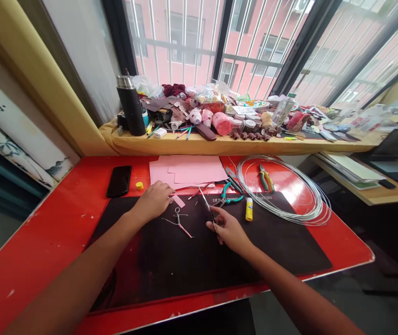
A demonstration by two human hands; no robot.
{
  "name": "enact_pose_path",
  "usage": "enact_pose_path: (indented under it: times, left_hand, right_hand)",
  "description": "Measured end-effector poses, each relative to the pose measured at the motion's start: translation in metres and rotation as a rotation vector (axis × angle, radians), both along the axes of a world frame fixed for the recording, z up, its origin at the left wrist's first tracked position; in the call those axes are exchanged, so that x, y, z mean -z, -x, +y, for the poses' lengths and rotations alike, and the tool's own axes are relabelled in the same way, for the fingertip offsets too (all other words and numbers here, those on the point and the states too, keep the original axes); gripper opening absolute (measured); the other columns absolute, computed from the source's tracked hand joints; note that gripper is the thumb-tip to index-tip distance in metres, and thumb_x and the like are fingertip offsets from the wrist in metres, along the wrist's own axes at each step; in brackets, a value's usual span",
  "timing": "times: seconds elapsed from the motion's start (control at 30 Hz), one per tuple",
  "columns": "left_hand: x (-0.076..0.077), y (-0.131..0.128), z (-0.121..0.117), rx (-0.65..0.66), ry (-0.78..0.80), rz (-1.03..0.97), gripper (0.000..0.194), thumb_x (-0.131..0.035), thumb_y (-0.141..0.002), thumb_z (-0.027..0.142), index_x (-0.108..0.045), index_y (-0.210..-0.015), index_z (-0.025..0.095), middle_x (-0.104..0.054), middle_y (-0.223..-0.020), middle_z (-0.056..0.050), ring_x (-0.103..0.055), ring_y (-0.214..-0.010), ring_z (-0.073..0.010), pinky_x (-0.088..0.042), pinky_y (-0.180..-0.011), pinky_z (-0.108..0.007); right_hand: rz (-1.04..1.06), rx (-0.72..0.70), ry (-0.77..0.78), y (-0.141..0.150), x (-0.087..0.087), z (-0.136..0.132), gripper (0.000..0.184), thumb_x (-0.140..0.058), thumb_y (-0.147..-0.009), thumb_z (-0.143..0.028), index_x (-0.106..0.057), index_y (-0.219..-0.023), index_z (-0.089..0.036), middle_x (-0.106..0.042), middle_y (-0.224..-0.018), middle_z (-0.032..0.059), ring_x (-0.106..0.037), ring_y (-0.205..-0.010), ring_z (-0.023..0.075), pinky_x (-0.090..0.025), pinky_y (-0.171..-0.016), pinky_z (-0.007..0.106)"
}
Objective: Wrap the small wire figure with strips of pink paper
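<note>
My left hand (155,201) is closed on one end of a small pink paper strip (179,201) above the black desk mat (199,274). A pair of scissors (205,199) is in my right hand (227,229), its pointed blades aimed up and away, apart from the paper strip. Between my hands, on the mat, lies a small figure of twisted wire (178,217). It has a loop at the top, thin wire arms, and one leg wrapped in pink.
Pink paper sheets (199,168) lie beyond my hands. Teal-handled pliers (232,199), a glue stick (249,209), yellow-green pliers (266,178) and a wire coil (310,216) are on the right. A phone (119,181) and yellow cap (139,185) sit left. Craft scraps crowd the windowsill (171,145).
</note>
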State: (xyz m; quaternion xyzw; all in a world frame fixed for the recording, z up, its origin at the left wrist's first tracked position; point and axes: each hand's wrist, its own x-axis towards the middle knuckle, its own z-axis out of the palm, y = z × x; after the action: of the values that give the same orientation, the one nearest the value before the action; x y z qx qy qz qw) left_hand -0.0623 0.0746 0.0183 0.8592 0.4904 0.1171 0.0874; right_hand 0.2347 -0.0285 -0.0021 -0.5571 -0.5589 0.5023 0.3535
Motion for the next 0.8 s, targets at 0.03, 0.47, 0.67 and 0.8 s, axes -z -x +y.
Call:
enact_pose_path:
  times: [0.03,0.47,0.67,0.8]
  left_hand:
    - [0.001,-0.005,0.002,0.012,0.003,0.026,0.027,-0.059,-0.098,0.029,-0.078,-0.115,0.021,-0.074,-0.117,-0.014,-0.060,-0.118,-0.0335,-0.044,-0.106,-0.045]
    - [0.000,-0.023,0.026,0.005,0.130,0.215,0.024,-0.066,-0.088,0.023,-0.076,-0.110,0.021,-0.071,-0.117,-0.015,-0.066,-0.114,-0.0351,-0.050,-0.094,-0.043]
    - [-0.005,-0.023,0.031,-0.027,0.207,0.239,0.017,-0.067,-0.089,0.029,-0.074,-0.103,0.021,-0.073,-0.115,-0.014,-0.068,-0.107,-0.0345,-0.051,-0.086,-0.041]
    - [-0.009,-0.024,0.034,-0.029,0.252,0.248,0.017,-0.069,-0.088,0.030,-0.073,-0.102,0.023,-0.073,-0.115,-0.013,-0.068,-0.108,-0.0339,-0.051,-0.085,-0.040]
  right_hand:
    - [-0.082,-0.008,-0.022,-0.004,-0.003,0.000,0.062,-0.078,-0.087,-0.043,-0.063,-0.143,-0.021,-0.058,-0.079,-0.0051,-0.050,-0.040,0.0084,-0.036,-0.040,0.022]
    - [-1.000,-0.074,-0.138,-0.021,-0.042,0.029,0.059,-0.069,-0.097,-0.037,-0.059,-0.153,-0.019,-0.079,-0.091,0.0087,-0.074,-0.086,0.0296,-0.039,-0.067,0.031]
    - [-1.107,-0.111,-0.137,-0.024,-0.047,0.041,0.059,-0.068,-0.099,-0.042,-0.058,-0.152,-0.019,-0.082,-0.096,0.0102,-0.076,-0.096,0.0327,-0.044,-0.073,0.032]
    - [-1.190,-0.175,-0.102,-0.023,-0.056,0.044,0.059,-0.065,-0.100,-0.044,-0.057,-0.153,-0.020,-0.082,-0.098,0.0110,-0.077,-0.097,0.0341,-0.046,-0.073,0.033]
